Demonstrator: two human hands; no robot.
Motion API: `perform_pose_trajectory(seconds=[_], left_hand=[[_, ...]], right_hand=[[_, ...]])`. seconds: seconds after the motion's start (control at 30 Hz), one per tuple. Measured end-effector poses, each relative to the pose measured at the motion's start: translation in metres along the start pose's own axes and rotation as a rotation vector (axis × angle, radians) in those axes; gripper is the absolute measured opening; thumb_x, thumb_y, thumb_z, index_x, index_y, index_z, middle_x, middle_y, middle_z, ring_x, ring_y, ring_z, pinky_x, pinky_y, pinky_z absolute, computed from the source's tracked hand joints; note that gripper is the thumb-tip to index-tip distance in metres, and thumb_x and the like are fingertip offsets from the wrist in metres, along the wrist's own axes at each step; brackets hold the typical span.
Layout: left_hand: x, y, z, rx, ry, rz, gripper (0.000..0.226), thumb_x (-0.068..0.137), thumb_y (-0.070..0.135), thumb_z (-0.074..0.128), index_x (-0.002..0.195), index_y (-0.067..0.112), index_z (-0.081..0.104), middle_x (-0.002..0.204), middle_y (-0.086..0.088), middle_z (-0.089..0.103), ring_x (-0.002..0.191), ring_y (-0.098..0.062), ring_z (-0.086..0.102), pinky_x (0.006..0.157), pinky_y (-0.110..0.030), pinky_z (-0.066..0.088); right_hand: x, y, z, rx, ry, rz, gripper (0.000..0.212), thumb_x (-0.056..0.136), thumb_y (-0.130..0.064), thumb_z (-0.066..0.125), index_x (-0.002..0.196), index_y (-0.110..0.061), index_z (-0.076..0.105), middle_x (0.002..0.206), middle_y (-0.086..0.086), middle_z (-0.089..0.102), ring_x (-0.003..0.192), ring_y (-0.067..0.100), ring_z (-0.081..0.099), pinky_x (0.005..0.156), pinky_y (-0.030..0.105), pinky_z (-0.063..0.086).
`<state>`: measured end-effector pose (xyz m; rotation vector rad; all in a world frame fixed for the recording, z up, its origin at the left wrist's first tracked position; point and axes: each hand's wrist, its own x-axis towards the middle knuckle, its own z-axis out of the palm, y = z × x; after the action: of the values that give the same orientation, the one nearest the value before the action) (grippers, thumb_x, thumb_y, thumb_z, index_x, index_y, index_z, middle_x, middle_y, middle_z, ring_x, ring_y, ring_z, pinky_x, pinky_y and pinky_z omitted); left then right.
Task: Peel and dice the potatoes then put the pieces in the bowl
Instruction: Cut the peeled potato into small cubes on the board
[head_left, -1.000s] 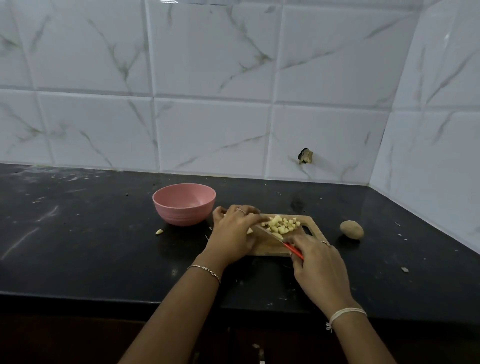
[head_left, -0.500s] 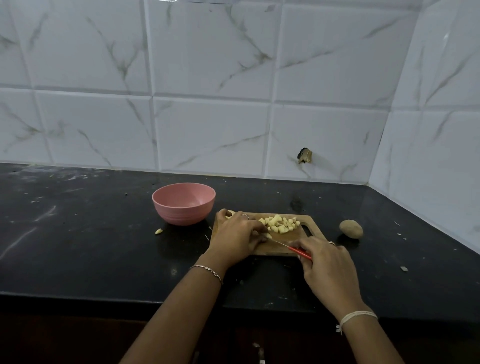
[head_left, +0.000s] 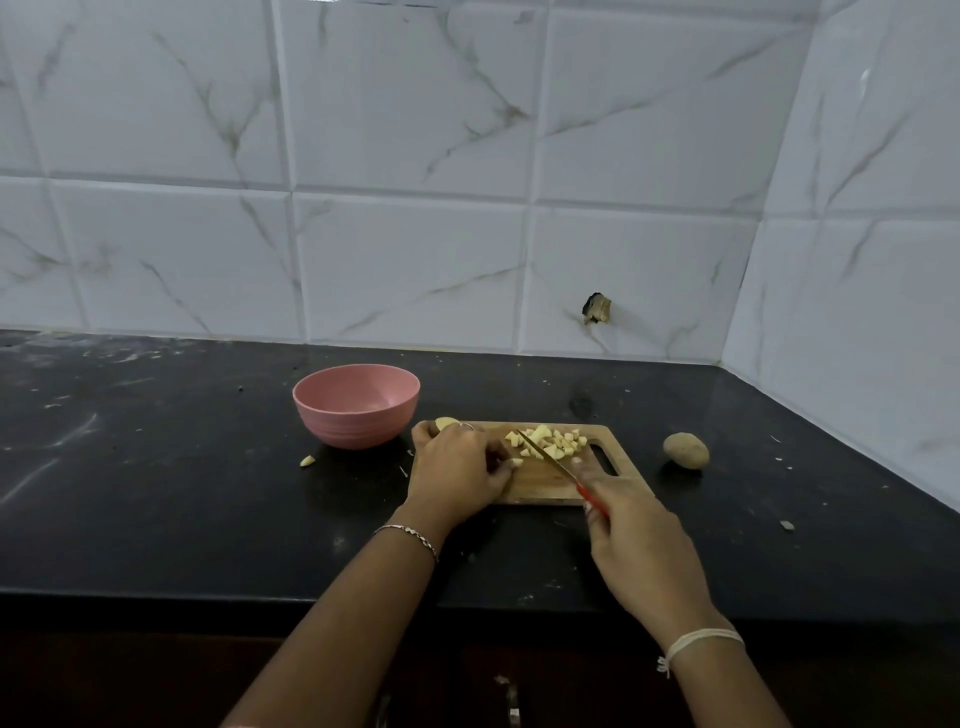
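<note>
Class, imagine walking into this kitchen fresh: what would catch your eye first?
The pink bowl stands out on the black counter, left of the wooden board. Over the board, the right hand holds a red-handled knife among pale potato cubes. A whole potato sits further right.

Diced potato pieces (head_left: 550, 444) lie on the cutting board (head_left: 540, 486), right of the left fingers (head_left: 500, 460) and beyond the knife (head_left: 545, 457). The bowl (head_left: 356, 405) stands left-behind those fingers, and a whole potato (head_left: 685, 451) sits right of the right fingers (head_left: 589, 480).

One pink bowl (head_left: 356, 405), one wooden cutting board (head_left: 540, 480), one red-handled knife (head_left: 558, 467) and one unpeeled potato (head_left: 685, 450) are on the tabletop (head_left: 156, 493). One pile of diced pieces (head_left: 550, 441) is too dense to count. One stray piece (head_left: 307, 460) lies at centre left. Two hands show: the left hand (head_left: 457, 467) and the right hand (head_left: 639, 535).
</note>
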<state>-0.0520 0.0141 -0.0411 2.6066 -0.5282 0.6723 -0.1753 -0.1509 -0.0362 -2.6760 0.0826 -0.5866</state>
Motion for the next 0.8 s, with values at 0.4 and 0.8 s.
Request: perform_pose_trajectory(seconds=[0.4, 0.8], left_hand=[[0.001, 0.001, -0.003, -0.032, -0.044, -0.067, 0.021, 0.087, 0.043, 0.059, 0.091, 0.031, 0.076, 0.101, 0.015, 0.065, 0.106, -0.009, 0.054, 0.094, -0.041, 0.020], [0.002, -0.002, -0.003, -0.059, -0.080, -0.030, 0.021, 0.091, 0.043, 0.059, 0.096, 0.031, 0.075, 0.102, 0.016, 0.061, 0.107, -0.006, 0.052, 0.101, -0.043, 0.016]], right_hand=[[-0.007, -0.021, 0.003, -0.100, 0.018, -0.050, 0.043, 0.103, -0.036, 0.036, 0.146, -0.044, 0.034, 0.102, -0.014, 0.061, 0.086, 0.001, 0.055, 0.073, 0.019, 0.046], [0.010, -0.033, 0.007, -0.267, -0.052, -0.121, 0.047, 0.099, -0.022, 0.049, 0.144, -0.032, 0.039, 0.114, -0.004, 0.061, 0.101, 0.013, 0.058, 0.079, 0.027, 0.048]])
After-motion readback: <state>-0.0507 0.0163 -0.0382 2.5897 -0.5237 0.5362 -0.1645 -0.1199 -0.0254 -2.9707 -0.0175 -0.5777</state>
